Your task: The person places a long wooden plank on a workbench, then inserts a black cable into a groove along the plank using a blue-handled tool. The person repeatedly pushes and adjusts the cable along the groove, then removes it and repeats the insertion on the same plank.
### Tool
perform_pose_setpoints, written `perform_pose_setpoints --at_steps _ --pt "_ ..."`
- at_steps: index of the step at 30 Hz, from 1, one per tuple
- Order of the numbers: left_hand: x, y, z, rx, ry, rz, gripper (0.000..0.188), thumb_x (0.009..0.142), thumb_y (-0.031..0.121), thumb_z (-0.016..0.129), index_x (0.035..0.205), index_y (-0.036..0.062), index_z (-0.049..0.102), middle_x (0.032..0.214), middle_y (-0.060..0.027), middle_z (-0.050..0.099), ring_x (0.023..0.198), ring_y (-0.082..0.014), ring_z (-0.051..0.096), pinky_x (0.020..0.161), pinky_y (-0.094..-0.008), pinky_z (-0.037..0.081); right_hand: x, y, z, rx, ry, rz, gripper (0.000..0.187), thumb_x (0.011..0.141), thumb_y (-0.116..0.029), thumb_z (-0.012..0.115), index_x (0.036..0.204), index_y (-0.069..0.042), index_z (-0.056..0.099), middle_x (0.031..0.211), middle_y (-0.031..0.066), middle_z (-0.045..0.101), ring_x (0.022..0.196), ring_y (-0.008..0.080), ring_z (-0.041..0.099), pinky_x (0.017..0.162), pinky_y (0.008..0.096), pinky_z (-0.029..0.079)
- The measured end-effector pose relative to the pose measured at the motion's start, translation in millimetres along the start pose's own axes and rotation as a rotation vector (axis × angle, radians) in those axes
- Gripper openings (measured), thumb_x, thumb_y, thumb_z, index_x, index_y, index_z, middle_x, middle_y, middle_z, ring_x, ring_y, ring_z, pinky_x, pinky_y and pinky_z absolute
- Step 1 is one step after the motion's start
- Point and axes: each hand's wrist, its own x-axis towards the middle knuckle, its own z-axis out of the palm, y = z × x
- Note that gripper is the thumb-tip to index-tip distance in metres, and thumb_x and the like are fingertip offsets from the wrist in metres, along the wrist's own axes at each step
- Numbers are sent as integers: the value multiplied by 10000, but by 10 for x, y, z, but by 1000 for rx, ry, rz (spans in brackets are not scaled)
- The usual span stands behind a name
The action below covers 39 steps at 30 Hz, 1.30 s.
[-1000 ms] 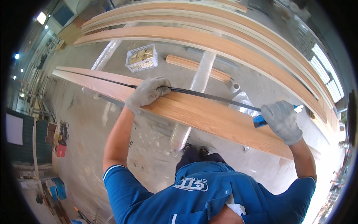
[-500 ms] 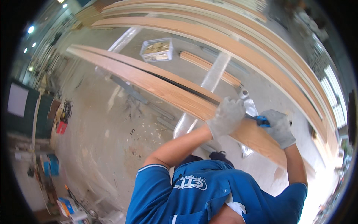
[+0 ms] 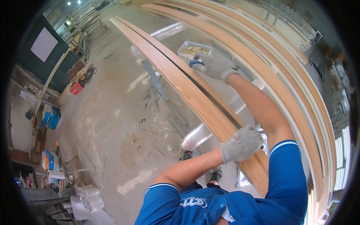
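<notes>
A long pale wooden board (image 3: 176,83) runs diagonally ahead of me, with a narrower wooden strip (image 3: 220,100) alongside and a dark gap between them. My left hand (image 3: 242,144), in a grey glove, is closed over the near part of the boards; whatever its curled fingers hold is hidden. Stretched out above the strip, my gloved right hand (image 3: 216,66) grips a blue hand tool (image 3: 195,63), whose exact kind is unclear. Just beyond that hand stands a white plastic basket (image 3: 184,55) holding small yellowish pieces, partly covered by the glove.
More long wooden boards (image 3: 262,69) lie side by side on the right. Plastic-wrapped supports (image 3: 197,135) pass beneath the nearer boards. Grey metal bars (image 3: 154,79) lie on the concrete floor. At left are a red box (image 3: 76,89), a coiled cable (image 3: 89,73) and blue boxes (image 3: 51,116).
My right hand has swung forward and left with the blue tool, from the near boards toward the basket. The left hand stays over the boards, while the whole view has turned.
</notes>
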Motion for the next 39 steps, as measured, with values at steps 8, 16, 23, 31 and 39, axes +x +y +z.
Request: perform_pose_setpoints --at_steps 8,16,23,31,39 --pt "-39 -40 23 -119 108 8 149 773 101 678 900 66 747 973 -127 721 943 -298 680 903 -394 512 582 -192 295 -89 10 -259 308 993 -402 595 1059 -108 658 925 174 738 919 396 715 805 525 548" --pt "-14 -6 -110 -119 -1 -22 121 818 109 685 922 48 704 945 -129 682 889 -292 663 858 -387 521 -1040 52 -189 6 25 -449 156 935 -235 708 986 -94 665 767 124 685 722 299 703 629 441 549" --pt "-4 -13 -73 -155 113 4 99 774 99 657 797 43 735 831 -139 719 813 -318 723 811 -404 568 -1680 69 -464 98 7 -389 190 920 -237 732 1010 -73 698 819 131 696 723 309 696 644 431 543" --pt "32 -7 -162 -43 -155 -58 139 842 155 690 942 67 725 967 -122 717 962 -294 689 881 -410 529 274 -166 210 -73 -7 -267 296 1014 -384 572 1101 -116 663 927 157 726 881 375 709 778 526 537" --pt "18 -34 -123 -93 -44 -33 155 915 211 668 1032 114 699 933 -101 711 895 -328 698 806 -450 528 -1386 132 -393 160 -150 -268 255 929 -292 724 1101 -104 711 868 179 740 865 337 729 837 476 560"
